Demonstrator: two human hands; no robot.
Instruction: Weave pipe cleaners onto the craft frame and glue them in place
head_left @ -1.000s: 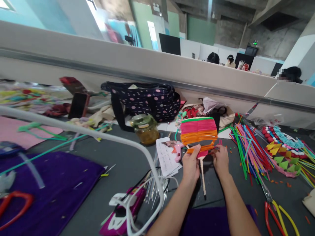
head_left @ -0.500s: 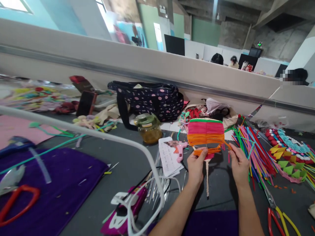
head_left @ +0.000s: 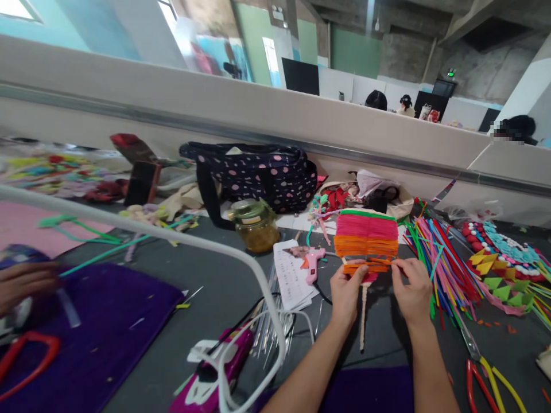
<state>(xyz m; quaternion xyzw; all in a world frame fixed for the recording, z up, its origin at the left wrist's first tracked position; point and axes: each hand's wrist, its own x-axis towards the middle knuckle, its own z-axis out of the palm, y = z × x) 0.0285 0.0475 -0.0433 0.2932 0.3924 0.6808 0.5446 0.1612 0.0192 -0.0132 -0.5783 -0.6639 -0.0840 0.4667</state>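
Head view: right of frame centre, the left hand [head_left: 348,288] pinches the lower left edge of a woven fan [head_left: 366,242], upright over the grey table [head_left: 224,287]. Touching its lower right edge, the right hand [head_left: 412,291] pinches an orange strip [head_left: 373,266]. Just left lies a pink glue gun [head_left: 311,261]; straws [head_left: 439,258] lie right.

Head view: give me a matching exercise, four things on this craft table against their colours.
Things:
1. glue gun
2. jar
3. bag
4. cloth

Colours:
A. purple
B. dark with pink dots
C. pink
D. clear glass with amber contents

Pairs: 1-C, 2-D, 3-B, 4-A.

The left hand and right hand both grip the lower edge of the pink-and-orange woven piece.
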